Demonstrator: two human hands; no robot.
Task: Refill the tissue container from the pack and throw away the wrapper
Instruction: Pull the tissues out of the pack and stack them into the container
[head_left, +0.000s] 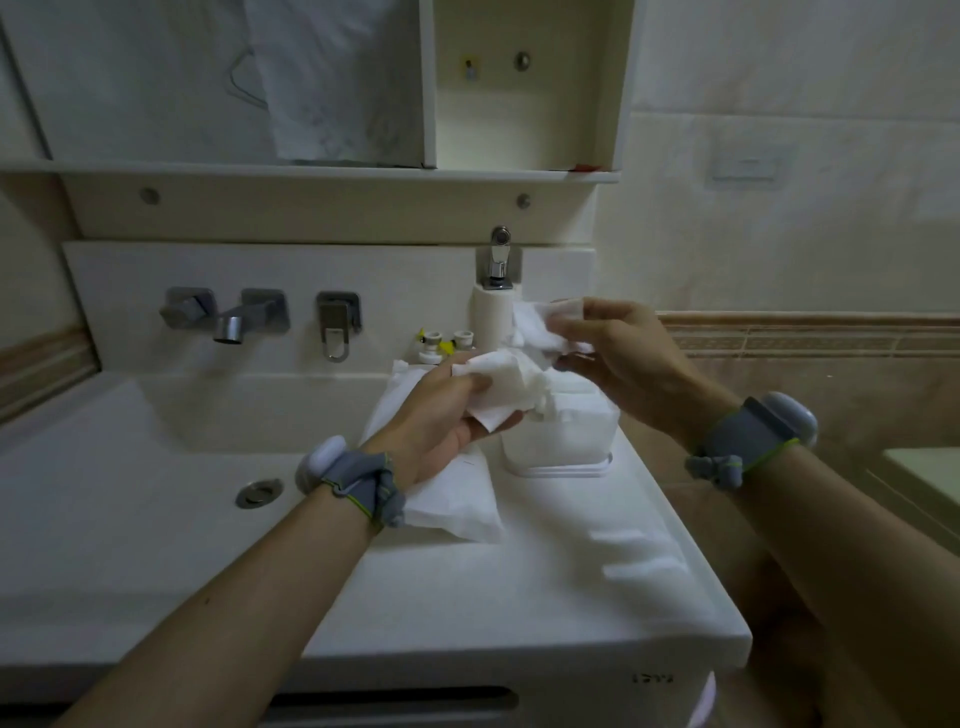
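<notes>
Holding tissues (511, 387) w/ both hands over the container (558, 441)
Your left hand (441, 415) & right hand (610, 348) are each closed on the wad; pack (452, 499) lies on the counter (519, 597), just left of the container.

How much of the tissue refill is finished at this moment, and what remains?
Done: nothing visibly finished. In hand: the left hand and right hand both grip loose tissues above the tissue container. Left: the pack lies still full-looking beside it on the counter, so the wrapper is not yet discarded.
</notes>
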